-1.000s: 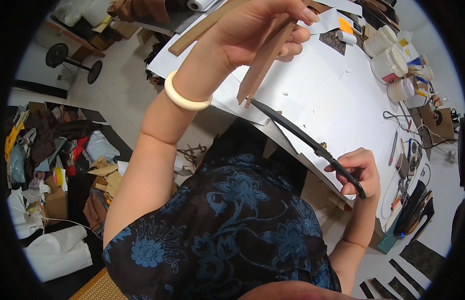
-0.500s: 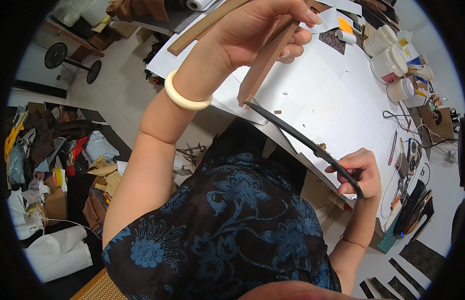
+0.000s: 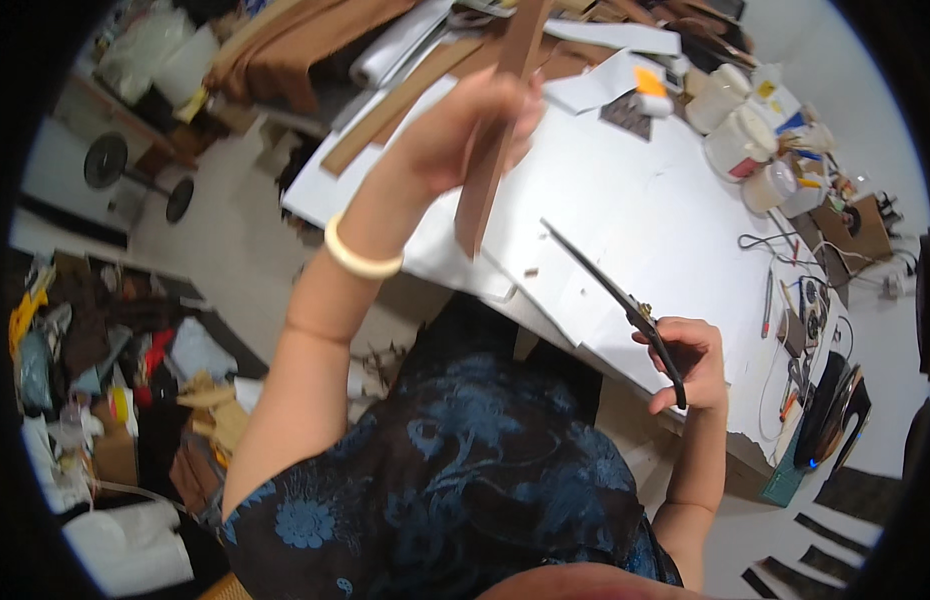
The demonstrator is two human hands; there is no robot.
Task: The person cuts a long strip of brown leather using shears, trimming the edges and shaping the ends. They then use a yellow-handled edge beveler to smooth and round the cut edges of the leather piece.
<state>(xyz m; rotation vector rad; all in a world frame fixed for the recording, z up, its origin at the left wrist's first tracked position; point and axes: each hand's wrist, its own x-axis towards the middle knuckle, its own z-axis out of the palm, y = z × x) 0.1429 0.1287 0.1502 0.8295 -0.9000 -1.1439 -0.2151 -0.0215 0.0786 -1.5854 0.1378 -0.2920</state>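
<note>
In the head view I see the left hand (image 3: pixel 485 125) closed around a brown strip (image 3: pixel 480 200), its lower end near the table's (image 3: pixel 605 185) front edge. The right hand (image 3: pixel 697 358) curls around the scissors' (image 3: pixel 597 277) handles, open space separating their tips from the strip.

Left hand (image 3: pixel 453 130) is motion-blurred, can't resolve exact finger grip from where I'm standing. Brown strip (image 3: pixel 484 185) runs out of view up top. Right hand (image 3: pixel 699 362) hides part of the black scissors (image 3: pixel 617 293). Scrap (image 3: pixel 531 273) on white tabletop (image 3: pixel 605 190) too tiny to identify.
</note>
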